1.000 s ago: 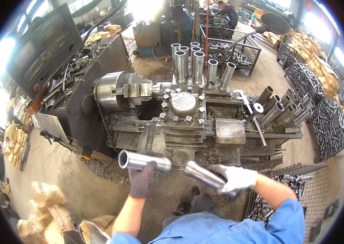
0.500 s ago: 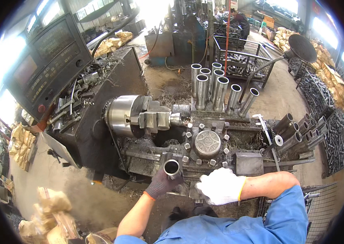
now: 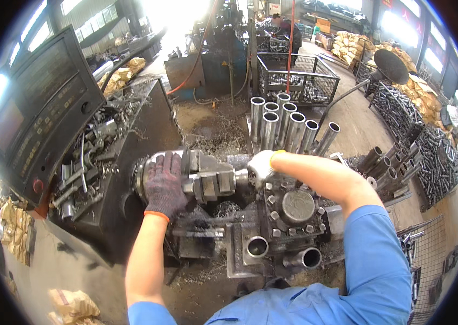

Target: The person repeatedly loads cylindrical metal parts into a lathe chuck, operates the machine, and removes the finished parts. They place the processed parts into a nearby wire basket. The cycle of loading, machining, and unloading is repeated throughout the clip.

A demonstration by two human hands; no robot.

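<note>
My left hand [image 3: 165, 181], in a dark glove with an orange cuff, lies with outstretched fingers on the round steel lathe chuck [image 3: 141, 179]. Between the stepped chuck jaws [image 3: 210, 184] sits a metal tube [image 3: 241, 179], only its short end showing. My right hand [image 3: 262, 166], in a white glove with a yellow cuff, is curled at that end; its fingertips are partly hidden. Just below it is the square tool post [image 3: 298, 207] ringed with bolts. Nearer me, one open tube [image 3: 257, 247] stands upright on the carriage, and another tube [image 3: 310, 258] lies tilted beside it.
Several steel tubes [image 3: 269, 130] stand behind the tool post, and more tubes [image 3: 386, 168] are at the right. A control panel [image 3: 39, 108] rises at the left beside a chip-covered ledge [image 3: 102, 146]. A round lamp [image 3: 391, 66] arches over the right; a wire-mesh bin [image 3: 299, 81] stands behind.
My left hand has let go of a tube, now on the carriage, and moved up-left onto the chuck. My right hand has reached over the tool post to the chucked tube's end. The view has shifted.
</note>
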